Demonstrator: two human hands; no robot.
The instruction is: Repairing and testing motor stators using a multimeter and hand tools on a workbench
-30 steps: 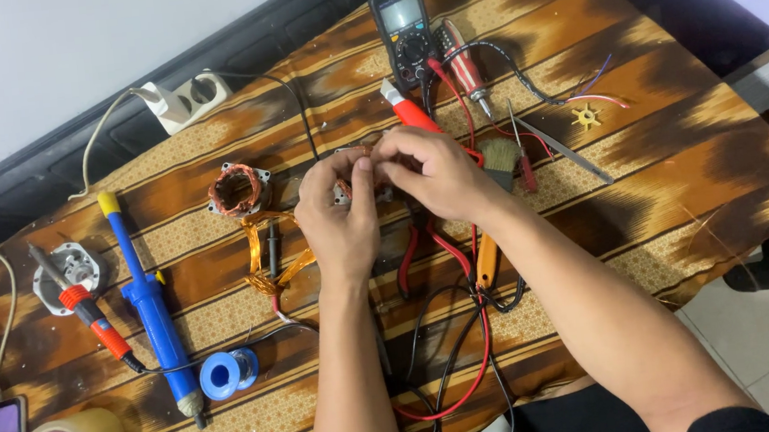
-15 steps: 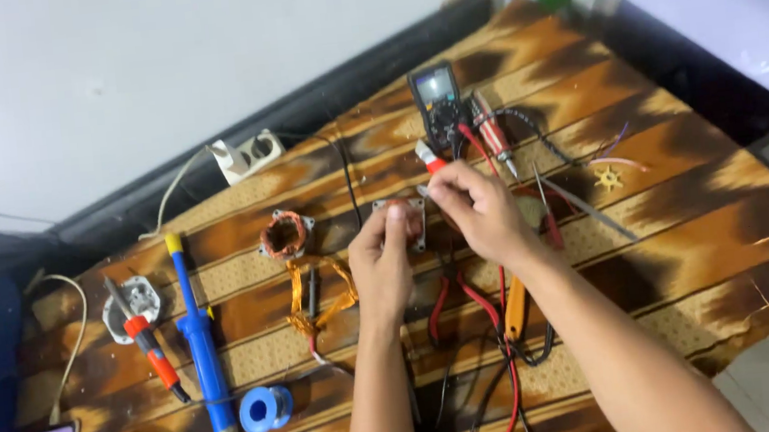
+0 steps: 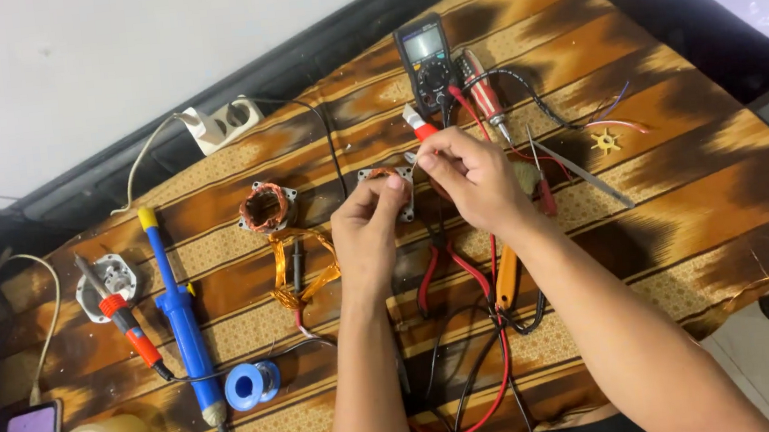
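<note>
Both hands meet above the middle of the patterned tabletop (image 3: 700, 176). The left hand (image 3: 369, 231) has its grip closed on a small motor stator (image 3: 390, 185) with copper winding, holding it up by its lower edge. The right hand (image 3: 475, 179) pinches at the stator's upper right corner, fingers closed there on something too small to make out. Just behind lie a multimeter (image 3: 425, 57) and a red-handled screwdriver (image 3: 484, 96); red pliers (image 3: 446, 271) lie under the wrists. A second wound stator (image 3: 265, 207) sits to the left, near a blue desoldering pump (image 3: 179, 311).
</note>
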